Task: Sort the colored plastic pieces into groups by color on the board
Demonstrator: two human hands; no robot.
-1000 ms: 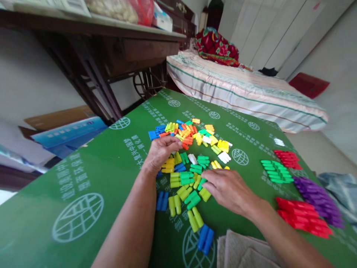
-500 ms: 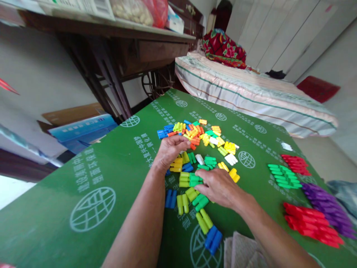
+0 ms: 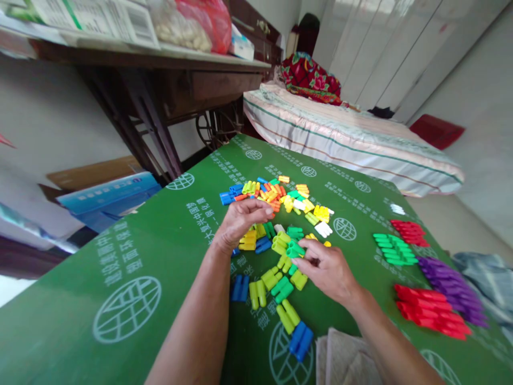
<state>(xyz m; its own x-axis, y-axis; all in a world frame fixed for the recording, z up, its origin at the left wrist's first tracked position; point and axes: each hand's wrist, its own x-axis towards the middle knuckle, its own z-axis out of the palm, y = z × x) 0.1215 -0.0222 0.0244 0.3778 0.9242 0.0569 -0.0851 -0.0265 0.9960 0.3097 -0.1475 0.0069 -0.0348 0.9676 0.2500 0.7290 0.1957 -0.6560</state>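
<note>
My right hand [image 3: 331, 267] pinches a green tube-shaped building block [image 3: 294, 248], lifted with its open ends turned towards the camera. A lime block [image 3: 280, 242] is against its left side and seems joined to it. My left hand [image 3: 242, 220] hovers over the pile with thumb and fingertips pressed together; whether anything is between them I cannot make out. Below it lie yellow blocks [image 3: 247, 240] and a blue block [image 3: 263, 245]. Nearer me are loose lime blocks [image 3: 257, 295], a green block [image 3: 282, 289] and blue blocks [image 3: 300, 340].
On the green table [image 3: 192, 315], sorted red blocks [image 3: 430, 310], purple blocks [image 3: 452, 289] and green blocks [image 3: 395, 249] lie at the right. A folded cloth [image 3: 344, 358] is at the near edge. Behind stand a bed [image 3: 352, 139] and a dark wooden desk [image 3: 176, 91].
My right hand has lifted the joined green and lime blocks off the table and tilted them up. My left hand stays near the pile, still pinched. The whole view has shifted slightly.
</note>
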